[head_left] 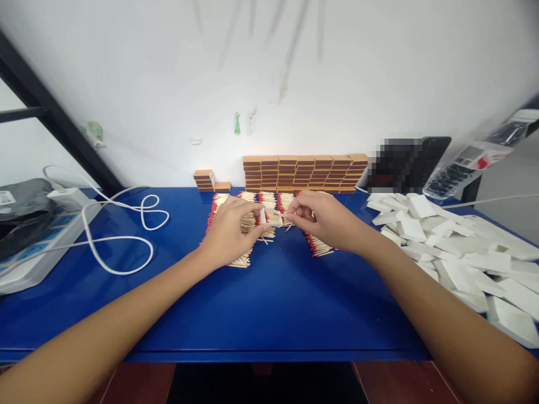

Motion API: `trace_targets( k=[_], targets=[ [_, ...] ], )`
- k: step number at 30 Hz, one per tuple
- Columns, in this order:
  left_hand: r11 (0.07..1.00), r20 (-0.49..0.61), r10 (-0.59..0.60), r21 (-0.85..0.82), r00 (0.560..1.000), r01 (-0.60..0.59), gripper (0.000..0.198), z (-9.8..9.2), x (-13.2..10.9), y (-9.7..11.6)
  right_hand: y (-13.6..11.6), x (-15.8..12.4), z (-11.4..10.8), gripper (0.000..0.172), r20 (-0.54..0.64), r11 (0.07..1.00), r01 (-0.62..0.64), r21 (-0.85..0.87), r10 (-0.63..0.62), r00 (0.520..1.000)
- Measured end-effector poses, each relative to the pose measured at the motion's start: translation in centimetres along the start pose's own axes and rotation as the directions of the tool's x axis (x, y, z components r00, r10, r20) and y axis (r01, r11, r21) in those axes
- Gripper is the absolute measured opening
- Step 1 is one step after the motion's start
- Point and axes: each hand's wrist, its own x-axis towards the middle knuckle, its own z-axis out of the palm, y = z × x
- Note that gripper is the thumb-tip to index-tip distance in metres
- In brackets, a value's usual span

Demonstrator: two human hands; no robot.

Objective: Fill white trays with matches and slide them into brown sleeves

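My left hand (227, 230) pinches a small white matchbox tray (274, 222) between thumb and fingers, above the blue table. Inside the tray some red shows, probably match heads. Close to the tray's right end, my right hand (326, 219) is closed in a pinch; what its fingertips hold is too small to make out. A red match head pokes out just below them. Rows of red-tipped matches (240, 261) lie under and behind both hands, partly hidden by them. More matches (320, 247) fan out beneath my right hand.
Stacked brown matchboxes (305, 174) line the wall, with a smaller stack (204, 179) to their left. Many white trays (455, 247) are heaped at right, near a plastic bottle (475, 157) and a dark device (435, 160). A power strip (50, 241) and looped white cable (122, 238) occupy the left.
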Motion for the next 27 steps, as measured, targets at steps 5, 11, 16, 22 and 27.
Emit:
trace_targets(
  k=[5, 11, 16, 22, 27],
  targets=[
    [0.999, 0.001, -0.013, -0.052, 1.0, 0.014, 0.033, 0.0, 0.0, 0.3, -0.4, -0.1, 0.7, 0.011, -0.017, 0.997, 0.076, 0.02, -0.076, 0.997],
    [0.994, 0.022, -0.048, -0.1, 0.999, 0.05, 0.03, -0.2, 0.1, 0.8, -0.9, -0.2, 0.8, 0.006, -0.032, 0.996, 0.073, 0.046, -0.071, 0.997],
    [0.992, 0.031, -0.028, -0.12, 0.999, 0.032, 0.028, -0.3, 0.2, 1.0, -0.9, -0.2, 0.8, 0.007, -0.064, 0.996, 0.052, 0.072, -0.047, 0.997],
    [0.992, 0.036, 0.005, -0.123, 0.999, 0.0, 0.028, -0.2, 0.1, 1.0, -1.0, -0.2, 0.5, 0.011, -0.059, 0.996, 0.015, 0.084, -0.01, 0.998],
    [0.996, -0.035, -0.052, -0.068, 0.998, 0.049, 0.028, -0.2, 0.2, 0.6, 0.2, -0.1, -0.1, 0.012, -0.019, 0.998, -0.012, -0.057, 0.01, 1.0]
  ],
)
